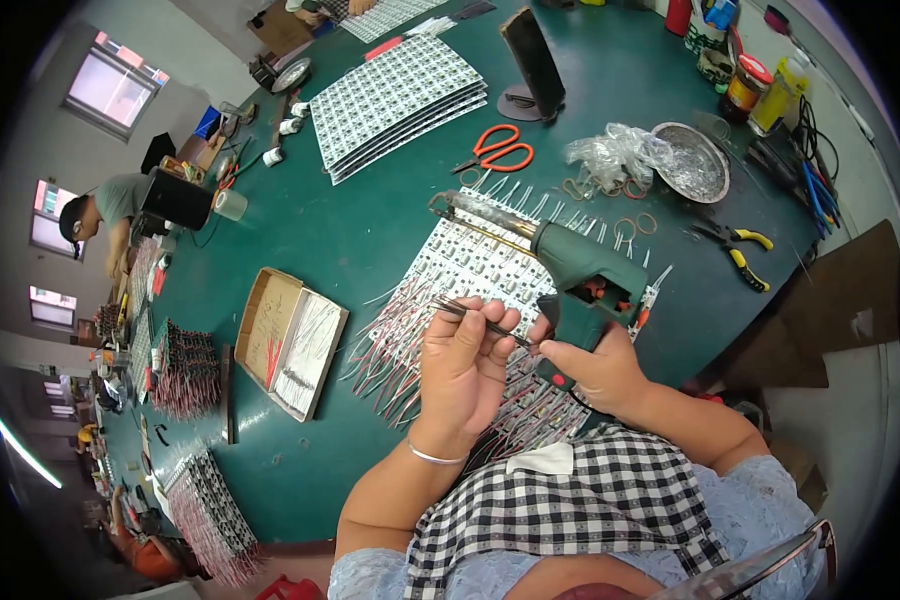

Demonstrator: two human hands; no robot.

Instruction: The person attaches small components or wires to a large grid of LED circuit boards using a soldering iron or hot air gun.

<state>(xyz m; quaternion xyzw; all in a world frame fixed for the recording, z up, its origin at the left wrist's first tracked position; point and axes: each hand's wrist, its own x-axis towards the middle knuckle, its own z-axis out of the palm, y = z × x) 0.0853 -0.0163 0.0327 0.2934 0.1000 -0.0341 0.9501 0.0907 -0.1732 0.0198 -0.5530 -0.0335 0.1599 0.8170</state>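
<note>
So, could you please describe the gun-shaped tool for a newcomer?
On the green table, find the central white panel. Over it, the right hand grips the gun-shaped tool, its bulky green body unlike the slim tweezers in the left hand.

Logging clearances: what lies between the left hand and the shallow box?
Head view: red and white wires nearest the left hand, then bare green tabletop to the box.

1. Soldering gun [582, 254], between two and three o'clock: dark green.
2. Table [270, 230]: deep green.
3. Scissors [483, 152], just past twelve: orange-red handles.
4. Pliers [728, 239], near three o'clock: yellow-and-black handles.
5. Wires [385, 382], between seven and eight: red and white.
6. Apron [570, 512], five o'clock: black-and-white checks.
</note>
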